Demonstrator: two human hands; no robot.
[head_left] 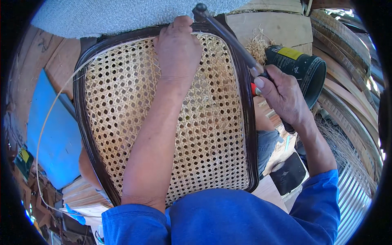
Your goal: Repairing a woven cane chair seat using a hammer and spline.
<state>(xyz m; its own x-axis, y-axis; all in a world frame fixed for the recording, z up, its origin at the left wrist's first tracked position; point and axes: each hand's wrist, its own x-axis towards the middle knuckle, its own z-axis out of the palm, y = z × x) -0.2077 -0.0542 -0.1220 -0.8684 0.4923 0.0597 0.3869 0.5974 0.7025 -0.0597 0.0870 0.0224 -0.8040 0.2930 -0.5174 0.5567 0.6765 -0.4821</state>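
Bucket [290, 68] near right hand [282, 94], shavings [258, 45], cloth [118, 17]

A workshop: hammer [233, 38], caned panel [208, 134], fibre scraps [258, 47] and, though blurred, probably stacked planks [345, 79].

I see long wooden boards [341, 38] at right, ridged sheet [355, 204] at lower right, bright light at upper right.

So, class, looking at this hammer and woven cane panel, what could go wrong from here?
The hammer in the right hand has its head close to the left hand, so a stray blow could strike it. A miss might also dent the dark frame or break the cane panel. The long strand looping out leftward could snag.
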